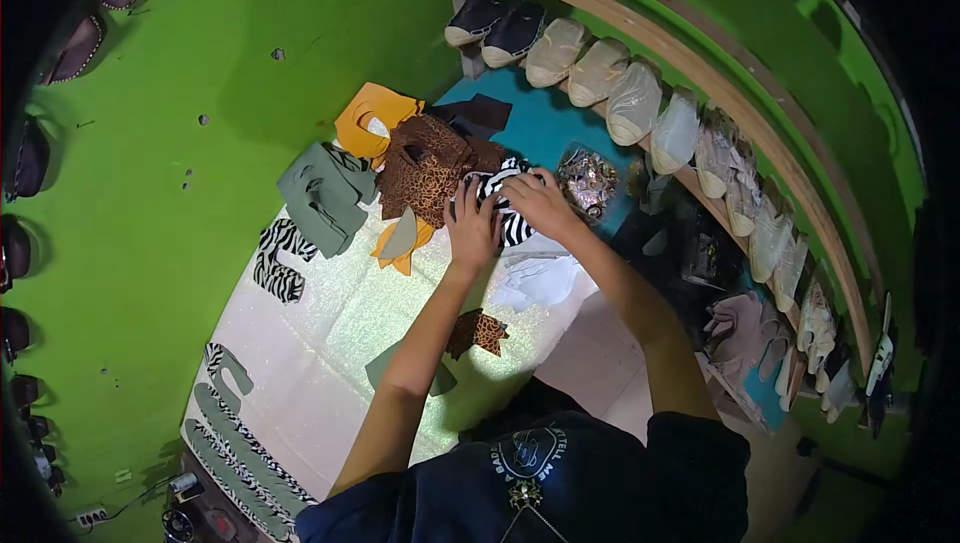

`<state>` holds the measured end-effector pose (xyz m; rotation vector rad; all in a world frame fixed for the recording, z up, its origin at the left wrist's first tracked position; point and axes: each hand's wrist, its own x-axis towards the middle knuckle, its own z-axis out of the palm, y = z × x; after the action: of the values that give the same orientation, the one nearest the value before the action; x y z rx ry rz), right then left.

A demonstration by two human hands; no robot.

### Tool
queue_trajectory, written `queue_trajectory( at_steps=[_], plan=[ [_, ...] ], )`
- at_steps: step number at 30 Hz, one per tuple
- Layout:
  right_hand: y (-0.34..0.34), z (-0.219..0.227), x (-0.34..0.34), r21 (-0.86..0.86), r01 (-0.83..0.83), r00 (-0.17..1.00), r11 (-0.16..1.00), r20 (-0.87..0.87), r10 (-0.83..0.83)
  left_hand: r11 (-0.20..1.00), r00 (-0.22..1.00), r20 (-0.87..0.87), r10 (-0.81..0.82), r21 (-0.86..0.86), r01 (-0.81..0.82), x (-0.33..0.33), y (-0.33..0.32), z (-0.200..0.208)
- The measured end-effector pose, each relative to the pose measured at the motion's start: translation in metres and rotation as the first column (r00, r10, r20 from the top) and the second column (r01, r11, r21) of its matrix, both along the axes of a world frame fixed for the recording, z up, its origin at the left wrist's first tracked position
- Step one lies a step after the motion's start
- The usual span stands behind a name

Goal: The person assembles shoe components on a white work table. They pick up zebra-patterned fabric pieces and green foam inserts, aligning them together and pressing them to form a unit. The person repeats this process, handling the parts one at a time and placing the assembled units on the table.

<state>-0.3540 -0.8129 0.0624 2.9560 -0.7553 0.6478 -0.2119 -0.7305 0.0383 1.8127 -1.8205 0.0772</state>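
Observation:
Black-and-white zebra-striped cut pieces (pixel 516 231) lie bunched between my two hands at the far end of the table. My left hand (pixel 472 225) is bent around their left side, its fingertips pointing away from me. From the right, my right hand (pixel 536 203) closes over their top, and part of the pieces is hidden under it. Just left of my hands is a heap of brown leopard-print pieces (pixel 425 168). White pieces (pixel 537 281) lie right below the striped ones. A clear container of shiny bits (pixel 588 183) stands to the right of my right hand.
Mustard (pixel 365 118) and grey-green (pixel 325 198) cut pieces sit farther left, with zebra pieces (pixel 282 261) nearby. Small leopard-print scraps (pixel 480 333) lie near my left forearm. Long strips (pixel 245 448) line the near-left table edge. A wooden shoe rack (pixel 640 18) curves along the right.

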Motion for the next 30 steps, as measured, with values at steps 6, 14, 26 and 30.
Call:
queue_trajectory(
  at_steps=[6,14,26,30],
  plan=[
    [0.002,0.000,0.000,-0.056,0.008,1.000,0.998,-0.030,-0.010,0.999,1.000,0.006,0.002,0.055,-0.003,0.004,-0.001,0.005],
    [0.003,-0.004,-0.002,-0.059,-0.004,1.000,0.998,-0.010,0.003,0.997,0.997,0.078,0.003,0.079,-0.009,0.005,0.000,0.005],
    [0.014,-0.012,-0.020,-0.020,-0.043,0.997,0.999,0.057,0.045,0.993,0.988,0.151,-0.013,0.119,-0.005,0.002,0.002,0.004],
    [0.023,-0.016,-0.030,-0.005,-0.032,0.997,0.999,0.071,0.032,0.973,0.992,0.122,-0.036,0.229,0.007,-0.002,0.007,0.007]
  ],
)
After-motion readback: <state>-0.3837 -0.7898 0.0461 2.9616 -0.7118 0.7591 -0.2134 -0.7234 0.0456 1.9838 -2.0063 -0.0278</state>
